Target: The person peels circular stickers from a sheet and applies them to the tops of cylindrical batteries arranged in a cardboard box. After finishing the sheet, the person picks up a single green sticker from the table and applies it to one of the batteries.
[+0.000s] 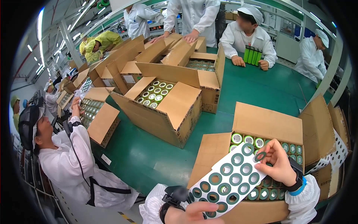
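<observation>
Ring sheet [227,175] | long axis lower-left to upper-right | left hand [192,214] fingers grip end | right hand [279,164] fingers pinch ring [260,156]

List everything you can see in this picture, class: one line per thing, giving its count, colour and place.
Sticker sheet: one, white with dark green rings, held over the near box.
Loose ring: one, dark green, pinched at the right fingertips.
Near box: one, brown cardboard, lower right, full of upright green cells.
Other open boxes: several, brown, across the table's middle and left.
Table: one, green, under everything.
Green cylinders: a small cluster, far side, before a seated person.
Co-workers: several, mostly white coats, around the table.
Left hand: holds the sheet's lower edge.
Right hand: grip on the ring.
</observation>
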Demonstrator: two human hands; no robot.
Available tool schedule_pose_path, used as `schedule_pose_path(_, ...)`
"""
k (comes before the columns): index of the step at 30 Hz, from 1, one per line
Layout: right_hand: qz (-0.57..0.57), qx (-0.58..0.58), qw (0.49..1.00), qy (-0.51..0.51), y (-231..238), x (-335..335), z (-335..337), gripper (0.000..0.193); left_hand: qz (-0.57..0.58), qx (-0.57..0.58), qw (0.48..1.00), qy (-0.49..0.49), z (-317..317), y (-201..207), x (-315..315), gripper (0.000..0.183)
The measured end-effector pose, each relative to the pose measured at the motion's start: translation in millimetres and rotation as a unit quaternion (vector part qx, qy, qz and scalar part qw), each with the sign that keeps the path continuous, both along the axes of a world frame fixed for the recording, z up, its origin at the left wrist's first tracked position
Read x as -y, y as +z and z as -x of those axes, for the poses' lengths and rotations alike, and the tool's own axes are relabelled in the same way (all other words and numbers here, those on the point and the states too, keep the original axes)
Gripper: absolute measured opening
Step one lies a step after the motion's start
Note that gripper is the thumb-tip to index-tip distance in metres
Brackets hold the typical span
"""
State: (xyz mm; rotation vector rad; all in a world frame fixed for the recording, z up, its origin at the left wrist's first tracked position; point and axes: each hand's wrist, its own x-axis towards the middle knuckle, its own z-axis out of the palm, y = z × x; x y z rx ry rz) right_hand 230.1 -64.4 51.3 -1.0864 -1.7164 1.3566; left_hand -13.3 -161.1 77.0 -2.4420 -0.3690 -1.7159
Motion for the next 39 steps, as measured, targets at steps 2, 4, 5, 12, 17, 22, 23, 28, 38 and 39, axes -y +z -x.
schedule_pose_path(2, 0.016, -0.02, 1.0, 0.007, 1, 1, 5, 0.042, -0.046, 0.008, 0.999, 0.008, 1, -6, 0, 0.059)
schedule_pose_path(4, 0.007, -0.016, 1.0, 0.022, -1, -4, 7, 0.042, -0.103, 0.125, 0.987, 0.011, -6, -8, -10, 0.067)
schedule_pose_path(5, 0.017, -0.018, 0.999, 0.026, -1, -5, 7, 0.041, -0.107, 0.129, 0.986, 0.001, -7, -6, -14, 0.067)
schedule_pose_path(12, -0.014, -0.049, 0.998, 0.028, -3, 0, 6, 0.037, 0.298, -0.043, 0.951, 0.075, 22, 5, -81, 0.035)
schedule_pose_path(17, -0.031, -0.093, 0.993, 0.071, -4, 2, 8, 0.035, 0.471, -0.143, 0.869, -0.055, -7, -28, -124, 0.057)
schedule_pose_path(22, -0.065, -0.064, 0.995, 0.051, 3, -8, 4, 0.03, 0.536, -0.067, 0.835, -0.103, -16, -41, -135, 0.043)
schedule_pose_path(23, -0.093, -0.082, 0.992, 0.03, 0, -10, 1, 0.022, 0.552, -0.031, 0.824, -0.126, -18, -43, -138, 0.038)
schedule_pose_path(28, -0.066, -0.085, 0.994, -0.03, 12, -17, -13, 0.01, 0.585, 0.081, 0.79, -0.167, -10, -68, -158, 0.017)
schedule_pose_path(38, -0.144, 0.164, 0.957, 0.19, 8, -7, -20, 0.015, 0.564, 0.149, 0.781, -0.223, -1, -88, -169, 0.02)
schedule_pose_path(39, -0.146, 0.176, 0.952, 0.203, 2, -9, -20, 0.016, 0.563, 0.154, 0.783, -0.214, -2, -88, -168, 0.019)
